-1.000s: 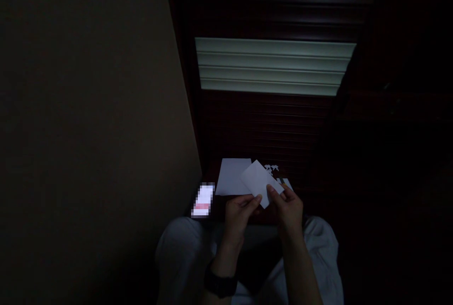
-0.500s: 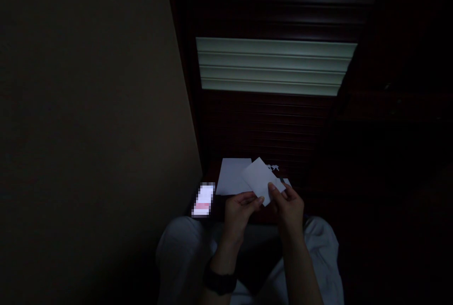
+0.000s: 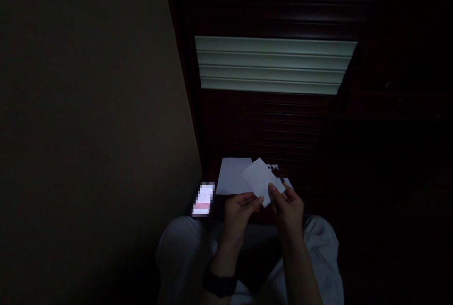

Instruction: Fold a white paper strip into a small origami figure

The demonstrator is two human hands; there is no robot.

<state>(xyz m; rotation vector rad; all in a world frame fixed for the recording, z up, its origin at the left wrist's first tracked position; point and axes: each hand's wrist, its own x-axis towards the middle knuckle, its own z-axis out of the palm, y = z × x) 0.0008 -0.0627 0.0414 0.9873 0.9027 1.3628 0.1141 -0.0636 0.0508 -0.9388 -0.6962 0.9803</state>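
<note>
A small white sheet of paper (image 3: 260,177) is held up at a slant between both hands, one corner pointing away from me. My left hand (image 3: 239,208) pinches its near corner between thumb and fingers. On the right edge, my right hand (image 3: 287,203) grips the paper with the thumb on top and the fingers behind. Behind it lies a larger white sheet (image 3: 231,175) on a dark low surface. Small white cut-out paper shapes (image 3: 274,167) lie just beyond the held paper, partly hidden by it. The fingers under the paper are mostly hidden.
A lit phone (image 3: 203,199), its screen blurred out, lies left of my hands near my knee. Another white piece (image 3: 288,182) shows behind my right hand. A wall (image 3: 106,130) rises on the left, and a slatted panel (image 3: 276,66) stands ahead. The room is dim.
Almost nothing differs; the held paper has shifted very slightly to the right, with both hands keeping their grip.
</note>
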